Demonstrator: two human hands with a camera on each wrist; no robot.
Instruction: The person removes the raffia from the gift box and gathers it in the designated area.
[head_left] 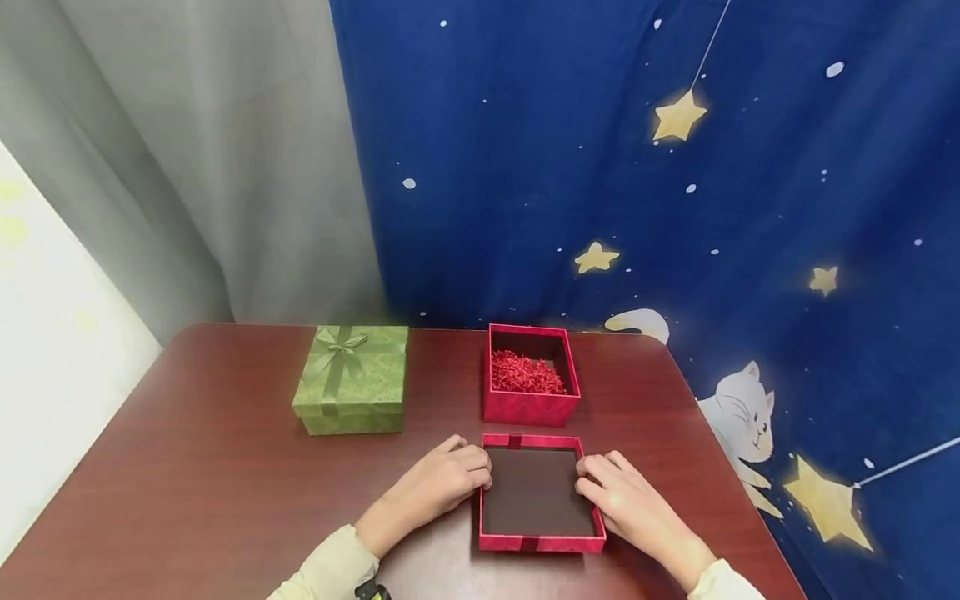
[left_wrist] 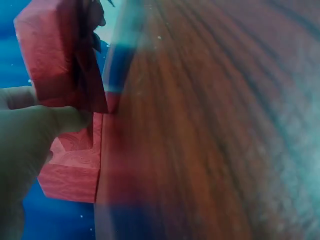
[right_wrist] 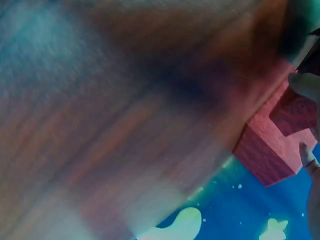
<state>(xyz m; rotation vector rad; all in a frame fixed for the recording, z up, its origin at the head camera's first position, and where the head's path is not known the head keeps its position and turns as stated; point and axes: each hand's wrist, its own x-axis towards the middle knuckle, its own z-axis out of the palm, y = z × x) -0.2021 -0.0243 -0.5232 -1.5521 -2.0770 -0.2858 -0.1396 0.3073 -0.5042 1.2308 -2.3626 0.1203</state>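
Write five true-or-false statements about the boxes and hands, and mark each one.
1. The red box stands right of the green box. True.
2. The green box's lid is off. False: it is on.
3. The left hand and right hand grip opposite sides of the red lid. True.
4. The red box contains green shreds. False: the shreds are red.
5. The red lid covers the red box. False: the box is open.
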